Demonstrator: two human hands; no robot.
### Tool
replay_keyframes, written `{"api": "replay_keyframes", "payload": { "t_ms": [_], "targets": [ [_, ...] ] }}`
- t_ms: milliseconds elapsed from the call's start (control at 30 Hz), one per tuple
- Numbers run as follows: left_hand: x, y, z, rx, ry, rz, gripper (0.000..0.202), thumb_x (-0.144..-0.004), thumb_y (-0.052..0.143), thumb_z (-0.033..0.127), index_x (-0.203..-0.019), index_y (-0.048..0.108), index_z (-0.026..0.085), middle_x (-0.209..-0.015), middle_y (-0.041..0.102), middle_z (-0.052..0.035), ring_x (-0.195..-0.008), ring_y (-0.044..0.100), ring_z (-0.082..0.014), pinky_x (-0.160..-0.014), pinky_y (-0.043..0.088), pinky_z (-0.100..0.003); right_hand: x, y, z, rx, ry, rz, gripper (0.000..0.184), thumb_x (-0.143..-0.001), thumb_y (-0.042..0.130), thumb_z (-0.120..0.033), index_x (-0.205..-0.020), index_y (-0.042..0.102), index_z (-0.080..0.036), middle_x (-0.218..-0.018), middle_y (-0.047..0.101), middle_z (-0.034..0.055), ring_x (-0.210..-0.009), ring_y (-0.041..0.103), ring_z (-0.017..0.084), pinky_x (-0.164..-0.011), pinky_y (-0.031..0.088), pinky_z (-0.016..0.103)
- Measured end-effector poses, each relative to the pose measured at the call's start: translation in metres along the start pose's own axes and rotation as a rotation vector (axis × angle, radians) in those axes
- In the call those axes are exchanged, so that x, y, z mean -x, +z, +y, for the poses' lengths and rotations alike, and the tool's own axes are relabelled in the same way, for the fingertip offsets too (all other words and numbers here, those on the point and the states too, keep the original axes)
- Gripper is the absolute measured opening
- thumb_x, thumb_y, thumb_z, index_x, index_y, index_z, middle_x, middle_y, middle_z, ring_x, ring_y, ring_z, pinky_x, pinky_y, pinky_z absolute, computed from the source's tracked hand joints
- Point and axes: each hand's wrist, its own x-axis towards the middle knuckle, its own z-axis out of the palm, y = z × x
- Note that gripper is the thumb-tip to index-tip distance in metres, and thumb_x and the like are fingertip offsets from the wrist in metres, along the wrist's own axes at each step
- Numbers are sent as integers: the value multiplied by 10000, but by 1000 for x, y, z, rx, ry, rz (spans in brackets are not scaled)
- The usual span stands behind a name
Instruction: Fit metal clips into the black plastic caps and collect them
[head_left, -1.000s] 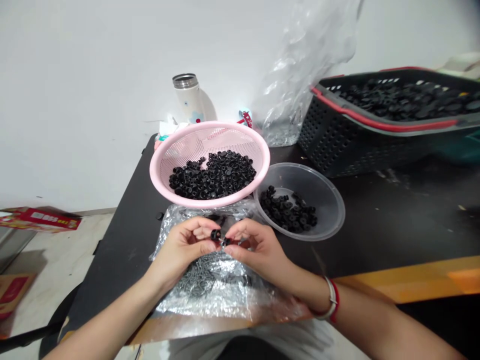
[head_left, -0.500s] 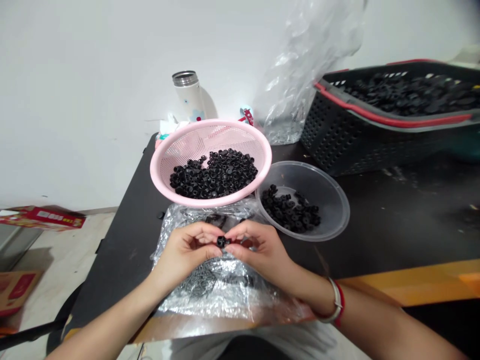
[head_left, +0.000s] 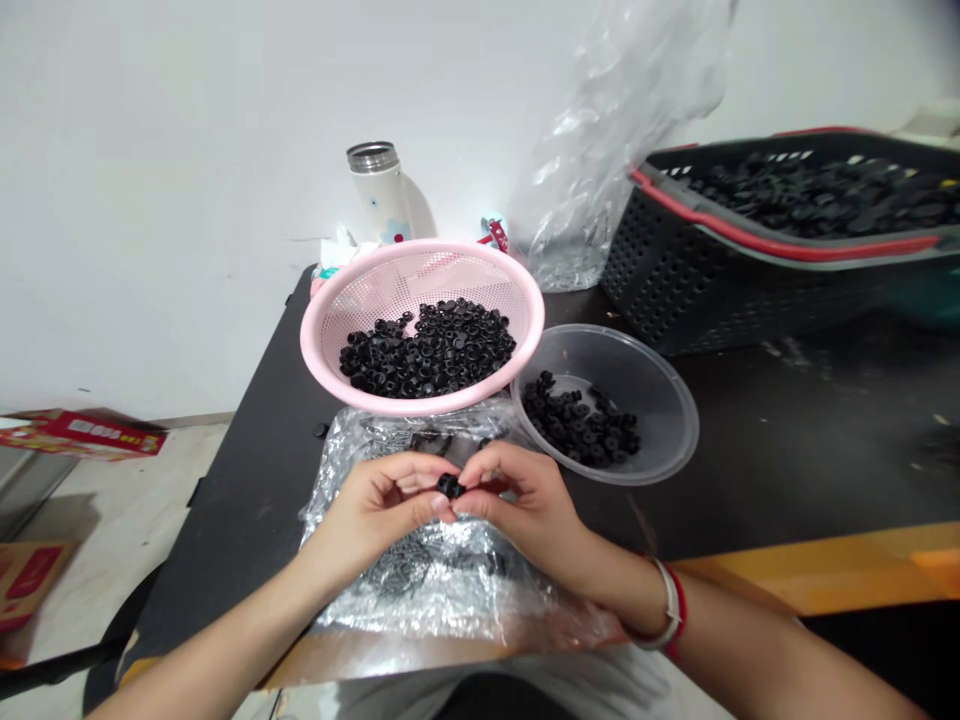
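Both my left hand [head_left: 375, 515] and my right hand [head_left: 525, 505] pinch a small black rubber grommet [head_left: 450, 486] between their fingertips, just above a crinkled, foil-like plastic sheet [head_left: 420, 600]. Any second part inside the fingers cannot be made out. Small dark-grey parts [head_left: 401, 570], too small to identify, lie on the sheet under my hands. Straight ahead, a pink plastic colander [head_left: 322, 325] holds a heap of black rubber pieces [head_left: 427, 350]. A clear plastic bowl [head_left: 664, 385] to its right holds fewer [head_left: 577, 425].
A black table [head_left: 780, 450] carries everything. A dark perforated basket [head_left: 660, 290] with a red rim, full of black pieces, stands at the back right. Behind stand a white bottle [head_left: 379, 190] and a clear plastic bag [head_left: 592, 190]. Cardboard boxes [head_left: 30, 580] lie on the floor at left.
My hands have moved closer together. The small black pieces visible separately a second ago now form one dark lump between my fingertips.
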Motion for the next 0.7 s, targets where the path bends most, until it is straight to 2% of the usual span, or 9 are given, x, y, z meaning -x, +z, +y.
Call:
{"api": "replay_keyframes", "payload": {
  "t_ms": [233, 367, 567, 700],
  "targets": [
    [1, 0, 0, -4, 11, -3, 184, -819, 741, 193, -1002, 743, 206, -747, 763, -16, -691, 715, -110, -686, 581, -175, -1, -2, -1, -2, -157, -22, 38, -849, 690, -177, -853, 722, -198, -790, 654, 17, -699, 597, 117, -606, 466, 218],
    [1, 1, 0, -14, 29, 9, 172, -824, 735, 194, -995, 740, 200, -766, 763, -20, -685, 710, -105, -680, 576, -171, -1, -2, -2, -30, -103, -37, 63, -841, 680, -168, -861, 725, -206, -772, 651, 10, -685, 584, 113, -601, 464, 215],
    [0, 7, 2, -130, 97, 59, 148, -824, 718, 206, -965, 734, 168, -751, 755, -44, -687, 711, -153, -669, 596, -241, 0, -1, -4, -62, 1, -72, 78, -828, 690, -251, -875, 718, -195, -801, 637, 24, -704, 582, 120, -580, 471, 209],
    [1, 8, 5, -230, 175, 99, 162, -786, 745, 168, -939, 754, 223, -731, 736, -3, -646, 676, -122, -610, 557, -192, 0, 0, -1, -150, 68, -56, 107, -808, 730, -298, -830, 698, -198, -765, 618, 5, -695, 557, 115, -604, 465, 216]
  ]
}}
